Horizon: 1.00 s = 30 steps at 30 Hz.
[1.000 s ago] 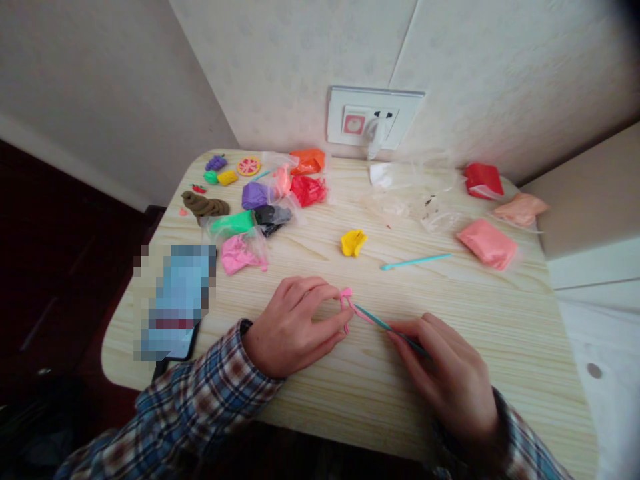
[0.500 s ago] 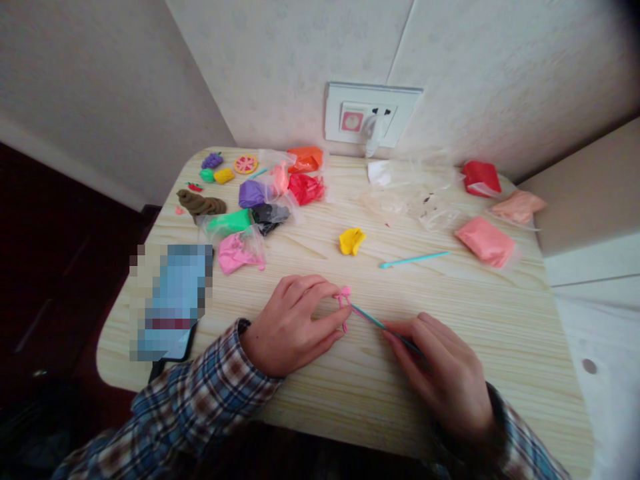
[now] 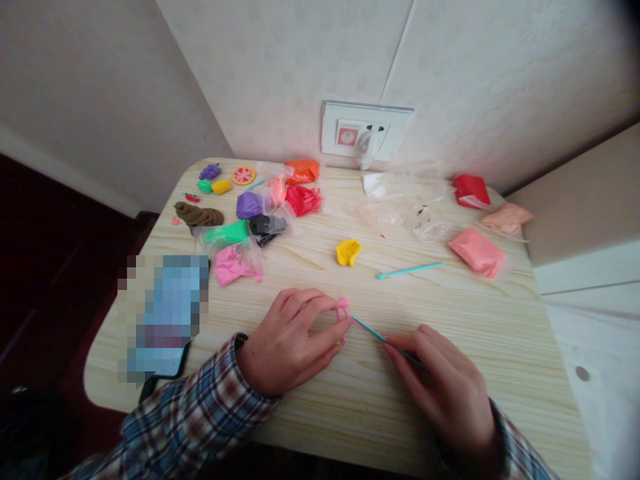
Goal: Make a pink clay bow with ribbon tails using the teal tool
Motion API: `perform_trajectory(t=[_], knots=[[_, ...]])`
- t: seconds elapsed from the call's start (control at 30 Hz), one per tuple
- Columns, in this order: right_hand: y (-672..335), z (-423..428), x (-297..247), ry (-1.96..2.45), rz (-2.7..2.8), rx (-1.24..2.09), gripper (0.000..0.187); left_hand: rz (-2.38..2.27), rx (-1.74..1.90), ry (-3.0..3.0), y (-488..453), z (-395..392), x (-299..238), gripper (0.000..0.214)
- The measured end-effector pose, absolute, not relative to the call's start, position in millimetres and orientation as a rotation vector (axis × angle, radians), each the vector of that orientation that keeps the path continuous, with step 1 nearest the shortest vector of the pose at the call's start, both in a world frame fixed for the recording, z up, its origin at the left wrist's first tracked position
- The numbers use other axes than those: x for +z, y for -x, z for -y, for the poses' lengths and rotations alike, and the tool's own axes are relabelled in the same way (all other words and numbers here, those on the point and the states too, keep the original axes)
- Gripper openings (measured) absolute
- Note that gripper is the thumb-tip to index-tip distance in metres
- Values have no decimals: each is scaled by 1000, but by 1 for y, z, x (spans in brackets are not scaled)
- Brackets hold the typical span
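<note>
My right hand (image 3: 443,383) is closed around a thin teal modelling tool (image 3: 369,329), which points to the left. Its tip touches or lies right beside a small piece of pink clay (image 3: 343,304), made of thin strands with a rounded blob at the top. The fingertips of my left hand (image 3: 293,340) close on this clay and partly hide it. Behind the hands lies a lump of yellow clay (image 3: 349,253). To the right of that lump rests a second, light blue modelling tool (image 3: 410,270).
Bags of pink (image 3: 233,265), green (image 3: 227,233) and other clay crowd the back left, near a brown clay coil (image 3: 199,215) and small clay fruits. A blurred phone (image 3: 167,313) lies at left. Clear wrappers (image 3: 405,217) and a salmon clay packet (image 3: 477,252) lie back right.
The whole view has shifted, so the table sits slightly lower in the picture. Both hands keep nearly the same pose on the pink clay and the tool.
</note>
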State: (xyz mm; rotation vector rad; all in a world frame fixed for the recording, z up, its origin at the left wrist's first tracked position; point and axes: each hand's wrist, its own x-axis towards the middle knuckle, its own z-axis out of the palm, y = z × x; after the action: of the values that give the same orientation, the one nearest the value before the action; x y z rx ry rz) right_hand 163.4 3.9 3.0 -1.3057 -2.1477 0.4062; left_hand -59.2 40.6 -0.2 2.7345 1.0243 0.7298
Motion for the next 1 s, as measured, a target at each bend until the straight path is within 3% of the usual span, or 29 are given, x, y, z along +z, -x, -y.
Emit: perform_trajectory(t=[1.0], knots=[[-181, -17, 3, 1226, 2159, 616, 11, -997, 752, -2761, 57, -42, -1, 25]])
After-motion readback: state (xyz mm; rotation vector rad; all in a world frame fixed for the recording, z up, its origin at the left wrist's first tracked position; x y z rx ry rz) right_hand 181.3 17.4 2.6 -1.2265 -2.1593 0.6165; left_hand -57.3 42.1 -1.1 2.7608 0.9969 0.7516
